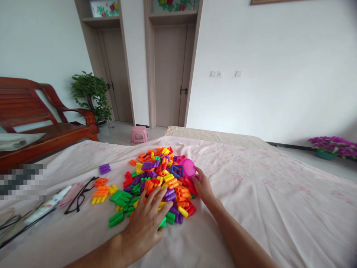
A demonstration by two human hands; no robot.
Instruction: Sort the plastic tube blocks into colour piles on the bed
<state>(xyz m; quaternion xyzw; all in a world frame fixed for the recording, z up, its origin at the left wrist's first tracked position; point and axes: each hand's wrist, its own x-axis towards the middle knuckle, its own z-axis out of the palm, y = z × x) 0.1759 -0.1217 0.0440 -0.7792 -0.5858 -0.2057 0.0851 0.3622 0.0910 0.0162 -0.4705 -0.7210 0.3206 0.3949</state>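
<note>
A heap of bullet-shaped plastic building blocks [156, 175] in orange, yellow, green, purple and red lies on the bed-like covered surface in front of me. My left hand [149, 216] rests palm down over the near side of the heap, fingers spread on the blocks. At the heap's right edge, my right hand [203, 186] pinches a bright pink round piece [189, 167] by its right side; its fingertips are partly hidden. A dark blue square frame piece [176, 171] sits just left of the pink piece. Red blocks [190, 185] lie under the right fingers.
Left of the heap are purple blocks [105, 168], black glasses [80, 197] and a white tube [48, 204]. The pale patterned cloth [251, 197] is wrinkled. Beyond it stand a pink stool [140, 134], a wooden bench [41, 108] and a potted plant [92, 95].
</note>
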